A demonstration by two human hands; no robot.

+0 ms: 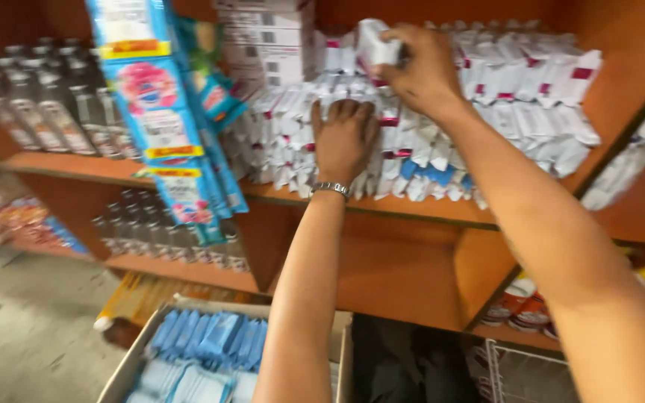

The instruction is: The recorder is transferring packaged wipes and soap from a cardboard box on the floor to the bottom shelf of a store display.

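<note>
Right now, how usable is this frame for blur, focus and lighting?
Head view: motion blur smears most of it; the right hand gripping a small white packet and the left hand on the stacked white packets are soft-edged. Bottles at left and the cardboard box below are blurred. Lighting is warm, even, without harsh glare.

White packs with red marks (479, 97) at twelve o'clock; blue hanging packets (160, 119) at ten; blue packs in a box (203, 343) at seven.
</note>
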